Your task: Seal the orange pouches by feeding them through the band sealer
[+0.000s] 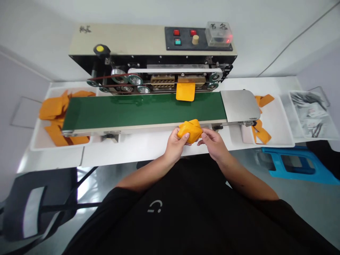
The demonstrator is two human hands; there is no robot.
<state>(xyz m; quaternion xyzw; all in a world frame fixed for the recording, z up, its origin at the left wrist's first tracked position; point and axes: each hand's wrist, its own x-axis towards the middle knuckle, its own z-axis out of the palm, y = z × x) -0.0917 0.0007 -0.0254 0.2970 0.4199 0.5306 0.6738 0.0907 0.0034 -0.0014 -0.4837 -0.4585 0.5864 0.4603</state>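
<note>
In front of the conveyor's near edge, my left hand (175, 142) grips a few overlapping orange pouches (192, 130), its thumb lying across their front. My right hand (213, 142) has its fingers closed at the right edge of the same pouches. How many there are cannot be made out. Beyond my hands, another orange pouch (185, 92) hangs from the band sealing machine (151, 39), its top edge in the sealing section. Its lower part is over the green conveyor belt (143, 110).
A white bin (37, 140) piled with orange pouches stands left of the conveyor. At the right end are another white bin (281, 124) with several pouches and a container (309, 134) of small packets. A blue stool (300, 164) and a black chair (16, 198) flank me.
</note>
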